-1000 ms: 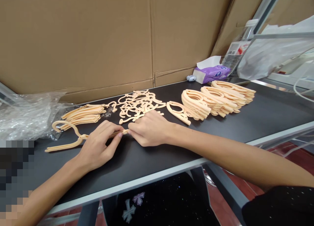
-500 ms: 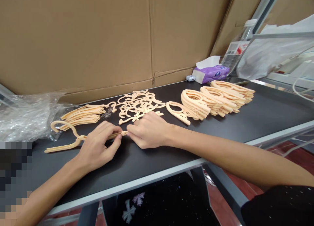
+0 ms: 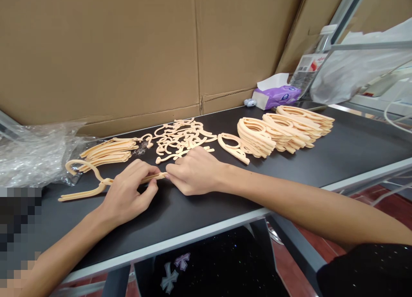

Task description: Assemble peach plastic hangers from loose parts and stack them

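A cream plastic folding clothes hanger lies near the left front of the black table, its hook and one arm pointing left. My left hand is closed around its other arm, just right of the middle joint. At that arm's tip, my right hand pinches with curled fingers; the fingertips partly hide the end. Behind my right hand is a loose heap of cream hanger hooks and small parts. A stack of cream hanger arms lies behind my left hand.
Folded hangers are piled at the right, with one single folded hanger beside them. Farther back are a purple tissue pack and a clear bottle. Clear plastic bags lie at the left. Cardboard walls the back.
Both hands keep almost the same place on the hanger. My left thumb has shifted slightly back from the arm's tip, and the hook has tipped a little left.
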Motion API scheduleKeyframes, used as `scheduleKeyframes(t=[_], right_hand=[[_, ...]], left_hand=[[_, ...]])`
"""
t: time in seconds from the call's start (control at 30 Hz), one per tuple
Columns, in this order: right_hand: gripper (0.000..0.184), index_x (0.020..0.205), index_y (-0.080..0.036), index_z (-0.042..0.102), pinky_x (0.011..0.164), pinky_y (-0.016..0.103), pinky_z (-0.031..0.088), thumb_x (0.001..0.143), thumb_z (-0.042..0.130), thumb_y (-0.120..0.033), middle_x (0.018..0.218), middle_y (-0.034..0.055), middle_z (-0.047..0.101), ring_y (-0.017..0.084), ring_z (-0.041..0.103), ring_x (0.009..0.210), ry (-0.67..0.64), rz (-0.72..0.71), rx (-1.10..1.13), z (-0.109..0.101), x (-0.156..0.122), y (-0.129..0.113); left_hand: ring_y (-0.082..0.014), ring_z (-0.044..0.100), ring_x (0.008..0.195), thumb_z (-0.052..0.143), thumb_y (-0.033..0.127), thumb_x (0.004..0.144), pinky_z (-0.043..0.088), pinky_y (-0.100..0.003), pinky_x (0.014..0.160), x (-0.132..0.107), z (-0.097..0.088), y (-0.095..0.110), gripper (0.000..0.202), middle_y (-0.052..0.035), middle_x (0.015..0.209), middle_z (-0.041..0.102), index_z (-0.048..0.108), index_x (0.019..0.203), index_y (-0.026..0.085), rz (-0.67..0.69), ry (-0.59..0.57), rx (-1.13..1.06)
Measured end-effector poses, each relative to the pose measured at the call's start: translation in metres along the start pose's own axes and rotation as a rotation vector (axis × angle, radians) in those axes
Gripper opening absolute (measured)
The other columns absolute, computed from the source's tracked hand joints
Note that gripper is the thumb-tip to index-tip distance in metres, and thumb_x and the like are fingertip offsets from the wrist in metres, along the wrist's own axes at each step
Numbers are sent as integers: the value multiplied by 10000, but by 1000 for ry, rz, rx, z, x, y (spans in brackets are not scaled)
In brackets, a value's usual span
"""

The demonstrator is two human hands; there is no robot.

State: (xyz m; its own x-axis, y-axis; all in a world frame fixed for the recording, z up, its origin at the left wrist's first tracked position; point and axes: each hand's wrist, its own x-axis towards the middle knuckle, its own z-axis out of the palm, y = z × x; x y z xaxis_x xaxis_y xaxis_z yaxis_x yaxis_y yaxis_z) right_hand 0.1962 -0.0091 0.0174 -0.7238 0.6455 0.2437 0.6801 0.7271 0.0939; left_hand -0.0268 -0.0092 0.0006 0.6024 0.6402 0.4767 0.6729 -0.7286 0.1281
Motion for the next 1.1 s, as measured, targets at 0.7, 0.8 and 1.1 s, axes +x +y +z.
scheduleKeyframes(t=[0.7, 0.8, 1.1], right_hand=[[351, 1008, -141, 697, 581, 338, 164, 1032, 397, -321, 880, 117, 771, 213, 669, 710, -2, 15, 8, -1, -1, 1], [343, 999, -148, 698, 576, 338, 159, 1028, 401, -318, 879, 111, 774, 210, 665, 700, 2, 17, 5, -1, -1, 1], [336, 982, -142, 695, 581, 333, 178, 1027, 413, -318, 874, 122, 773, 188, 641, 672, 23, 13, 18, 1, -1, 2]], left_hand=[[-177, 616, 801, 532, 217, 960, 487, -303, 732, 0, 2, -2, 108, -32, 859, 673, 627, 949, 168, 56, 28, 12], [-180, 617, 800, 531, 221, 960, 487, -306, 731, -1, 2, -2, 109, -31, 857, 673, 628, 952, 173, 52, 27, 12], [-183, 622, 787, 527, 233, 963, 492, -308, 722, 0, 3, -1, 109, -29, 844, 674, 625, 945, 188, 57, 42, 18]])
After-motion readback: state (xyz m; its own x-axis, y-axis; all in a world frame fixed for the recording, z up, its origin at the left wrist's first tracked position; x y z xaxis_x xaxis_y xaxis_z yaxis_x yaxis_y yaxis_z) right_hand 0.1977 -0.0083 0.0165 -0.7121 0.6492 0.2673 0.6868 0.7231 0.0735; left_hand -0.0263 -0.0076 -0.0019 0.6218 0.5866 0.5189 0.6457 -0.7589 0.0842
